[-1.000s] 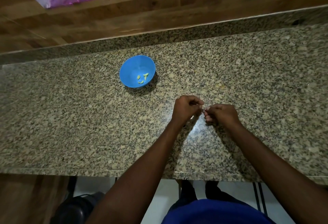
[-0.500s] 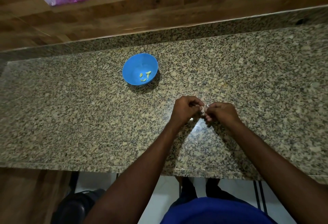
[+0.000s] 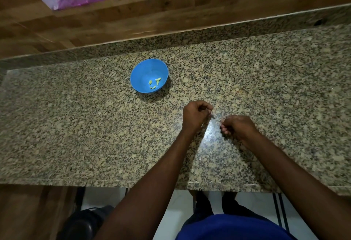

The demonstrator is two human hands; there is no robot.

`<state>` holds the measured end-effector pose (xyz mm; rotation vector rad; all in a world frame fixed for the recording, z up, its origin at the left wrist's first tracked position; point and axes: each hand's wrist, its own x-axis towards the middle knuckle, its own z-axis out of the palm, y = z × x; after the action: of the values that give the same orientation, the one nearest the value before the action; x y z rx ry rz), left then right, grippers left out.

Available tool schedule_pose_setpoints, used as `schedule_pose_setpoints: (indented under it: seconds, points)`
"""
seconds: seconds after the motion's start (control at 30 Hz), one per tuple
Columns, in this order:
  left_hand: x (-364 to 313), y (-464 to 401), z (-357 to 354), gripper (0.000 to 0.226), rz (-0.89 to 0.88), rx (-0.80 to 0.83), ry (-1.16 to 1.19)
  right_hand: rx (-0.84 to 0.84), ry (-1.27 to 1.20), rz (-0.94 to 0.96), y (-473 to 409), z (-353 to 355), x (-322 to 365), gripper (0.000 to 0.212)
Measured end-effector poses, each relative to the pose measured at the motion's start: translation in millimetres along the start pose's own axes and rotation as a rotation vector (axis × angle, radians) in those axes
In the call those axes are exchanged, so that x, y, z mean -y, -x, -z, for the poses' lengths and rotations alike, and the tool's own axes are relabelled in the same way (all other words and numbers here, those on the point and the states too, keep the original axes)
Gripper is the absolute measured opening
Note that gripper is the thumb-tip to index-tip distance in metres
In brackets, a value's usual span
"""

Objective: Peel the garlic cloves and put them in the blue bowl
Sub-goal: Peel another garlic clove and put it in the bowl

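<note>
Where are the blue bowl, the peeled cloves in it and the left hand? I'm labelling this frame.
blue bowl (image 3: 139, 72): head view, bare inner wall, left side.
peeled cloves (image 3: 158, 79): head view, the upper right clove.
left hand (image 3: 195, 114): head view, back of the hand.

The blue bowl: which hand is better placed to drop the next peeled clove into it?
The left hand, probably. The blue bowl lies up and to the left of both hands, nearer the left one, so the right hand would have to cross over it. Which hand holds the clove is too small to tell.
</note>
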<state>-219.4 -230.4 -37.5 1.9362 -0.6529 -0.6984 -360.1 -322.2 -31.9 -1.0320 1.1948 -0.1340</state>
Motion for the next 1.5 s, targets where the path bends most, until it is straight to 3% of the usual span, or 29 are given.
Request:
schedule_pose_setpoints:
  seconds: [0.27,0.53,0.7,0.83,0.93,1.03,1.23,1.37,1.5]
  points:
    - [-1.4,-25.5,-16.9,0.024,0.012,-0.022,-0.067,-0.003,0.025,0.052,-4.7,3.1,-14.1,0.015]
    - [25.2,6.6,-0.3,0.02,-0.004,-0.048,-0.224,-0.005,0.039,0.093,-4.7,11.0,-21.5,0.021]
    - [37.8,26.7,-10.4,0.016,-0.274,0.012,-0.569,-0.031,0.059,0.106,-1.2,15.5,-22.4,0.014]
    - [31.9,20.3,-31.0,0.038,-0.405,0.044,-0.758,-0.054,0.067,0.104,0.6,16.7,-25.4,0.002]
    - [28.4,11.2,-42.6,0.057,-0.404,0.077,-0.87,-0.071,0.082,0.091,1.2,17.6,-27.4,0.004]
    - [36.3,22.1,-40.8,0.062,-0.433,0.113,-0.924,-0.084,0.1,0.085,3.1,18.2,-27.8,0.006]
    - [69.9,63.0,-17.9,0.052,-0.531,0.152,-0.851,-0.073,0.071,0.068,6.0,14.7,-30.8,0.023]
    - [74.7,70.5,-3.4,0.038,-0.579,0.116,-0.778,-0.059,0.087,0.06,10.0,9.2,-32.9,0.021]
    - [63.5,66.8,20.3,0.015,-0.318,-0.165,-0.466,-0.04,0.053,0.061,15.8,2.4,-33.0,0.012]
